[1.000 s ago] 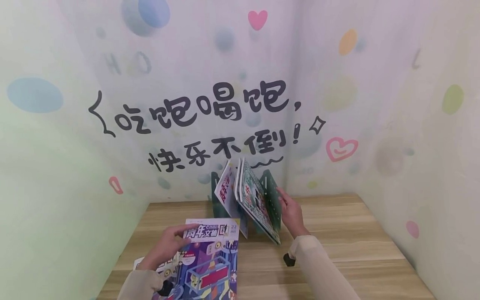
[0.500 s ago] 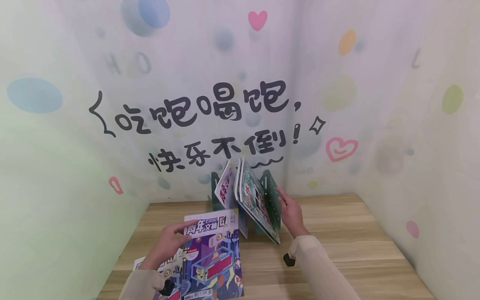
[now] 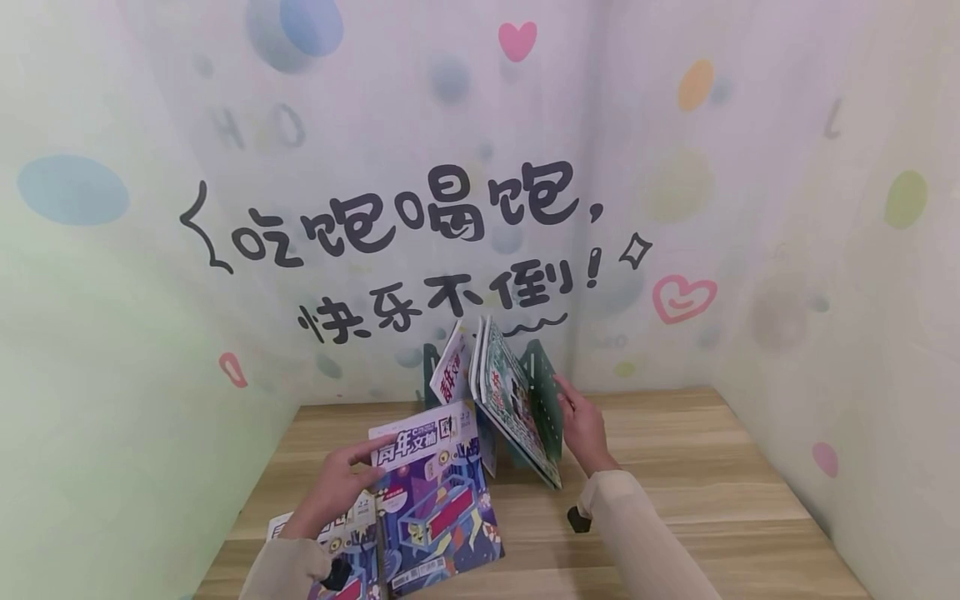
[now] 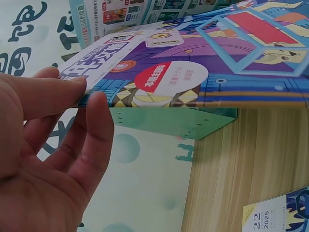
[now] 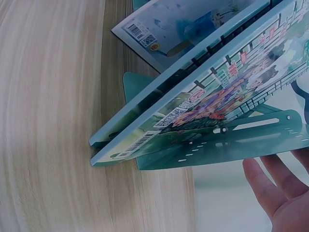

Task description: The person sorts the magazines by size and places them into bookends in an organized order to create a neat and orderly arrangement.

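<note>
A purple-blue magazine (image 3: 438,517) tilts in the air over the table, and my left hand (image 3: 337,492) pinches its upper left edge between thumb and fingers. In the left wrist view that hand (image 4: 58,140) grips near the printed title. My right hand (image 3: 587,432) is at the right panel of a green perforated book stand (image 3: 552,408). Fingertips of the right hand (image 5: 282,191) touch the panel's outer side in the right wrist view. Inside the stand, green-covered magazines (image 3: 517,396) lean over, with a white-topped magazine (image 3: 452,375) to their left.
Another purple magazine (image 3: 358,550) lies on the wooden table (image 3: 697,483) at the front left, partly under my left arm. Behind the stand rises a pale wall (image 3: 390,125) with printed characters and coloured dots. Side walls close in on both sides.
My left hand's magazine has risen, swung its lower end to the right and come nearer the stand, uncovering more of the one below. The right hand keeps its place at the panel.
</note>
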A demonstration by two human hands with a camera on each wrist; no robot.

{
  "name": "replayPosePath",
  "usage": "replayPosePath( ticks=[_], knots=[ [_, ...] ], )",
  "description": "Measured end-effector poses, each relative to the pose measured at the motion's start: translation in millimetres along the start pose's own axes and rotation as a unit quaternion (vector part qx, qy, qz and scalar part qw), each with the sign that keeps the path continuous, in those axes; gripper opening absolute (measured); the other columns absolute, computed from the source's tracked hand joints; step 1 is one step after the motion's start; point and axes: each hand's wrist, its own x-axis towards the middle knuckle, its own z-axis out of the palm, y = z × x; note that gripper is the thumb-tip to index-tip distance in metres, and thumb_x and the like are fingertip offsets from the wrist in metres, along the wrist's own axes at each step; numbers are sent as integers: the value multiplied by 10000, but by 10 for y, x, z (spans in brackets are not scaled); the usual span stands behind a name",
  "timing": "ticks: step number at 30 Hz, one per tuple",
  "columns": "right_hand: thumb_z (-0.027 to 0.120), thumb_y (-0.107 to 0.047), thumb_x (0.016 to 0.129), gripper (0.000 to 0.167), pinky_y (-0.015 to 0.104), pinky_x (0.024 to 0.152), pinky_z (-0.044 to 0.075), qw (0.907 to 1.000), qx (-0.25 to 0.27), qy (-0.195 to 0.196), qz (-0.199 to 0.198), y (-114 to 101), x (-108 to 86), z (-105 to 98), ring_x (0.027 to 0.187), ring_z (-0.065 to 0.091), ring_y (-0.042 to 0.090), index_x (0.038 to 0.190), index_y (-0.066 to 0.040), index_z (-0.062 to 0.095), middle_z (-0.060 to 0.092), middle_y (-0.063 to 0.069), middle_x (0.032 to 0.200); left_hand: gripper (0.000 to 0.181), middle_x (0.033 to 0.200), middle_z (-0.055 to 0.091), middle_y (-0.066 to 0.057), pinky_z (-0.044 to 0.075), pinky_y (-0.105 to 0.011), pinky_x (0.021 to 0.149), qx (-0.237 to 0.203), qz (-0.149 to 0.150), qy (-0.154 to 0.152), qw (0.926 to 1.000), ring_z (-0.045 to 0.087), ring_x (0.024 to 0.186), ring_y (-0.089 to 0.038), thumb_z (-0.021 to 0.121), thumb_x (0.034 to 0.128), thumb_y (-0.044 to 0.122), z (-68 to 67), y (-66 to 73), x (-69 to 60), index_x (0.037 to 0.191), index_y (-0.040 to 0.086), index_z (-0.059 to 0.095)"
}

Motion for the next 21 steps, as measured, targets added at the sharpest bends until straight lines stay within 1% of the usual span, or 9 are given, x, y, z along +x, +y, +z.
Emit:
replayPosePath(
  ticks=[3,6,7,10,13,15,17,21],
  knots=[
    [489,-195,1031,374,452,815,494,10000,36,-1,10,-5,2,-3,1012,607,308,1400,-221,545,535,93,1397,442,1067,638,-94,583,-350,672,16,22,35,10000,614,840,-232,640,903,14,5,1,7,1287,231,659],
    [490,-194,1030,375,434,775,477,10000,48,-3,24,-6,3,-5,978,605,300,1400,-221,546,535,93,1397,471,1068,645,-83,567,-338,676,68,65,43,9999,612,851,-228,645,884,5,7,-4,11,1292,241,654],
    [490,-193,1030,375,432,774,477,10000,43,-3,25,-6,3,-6,985,606,299,1400,-220,546,534,92,1398,490,1070,649,-80,556,-335,683,113,131,42,9998,608,862,-226,648,870,-4,8,-5,12,1296,237,651],
    [491,-189,1030,374,451,814,497,10000,12,-11,31,-7,6,-6,1054,611,303,1398,-219,547,531,94,1400,559,1073,659,-67,528,-331,712,206,312,28,9993,602,903,-229,663,817,-37,11,-12,16,1305,236,644],
    [491,-191,1029,373,481,859,501,10000,18,-27,60,-8,9,-10,1099,601,323,1396,-222,549,531,97,1400,615,1091,663,-62,546,-324,724,166,454,-6,9988,592,961,-246,673,782,-73,19,-22,20,1313,235,636],
    [489,-189,1030,374,492,882,501,10000,-1,-42,68,-8,8,-13,1128,592,327,1399,-220,546,527,100,1403,634,1110,659,-72,569,-317,724,39,484,-61,9988,590,988,-265,671,780,-93,27,-32,25,1321,234,629],
    [490,-187,1030,375,490,878,501,10000,1,-47,73,-7,7,-16,1124,593,328,1400,-220,545,527,101,1403,639,1125,654,-85,582,-316,715,-76,503,-104,9986,589,999,-279,666,781,-104,32,-37,24,1327,226,624],
    [487,-190,1031,376,480,856,502,10000,-17,-43,54,-4,7,-15,1105,599,321,1403,-219,542,526,101,1404,645,1120,659,-73,570,-344,768,-54,580,-122,9982,594,1006,-273,673,784,-99,40,-40,21,1338,225,615]
  ],
)
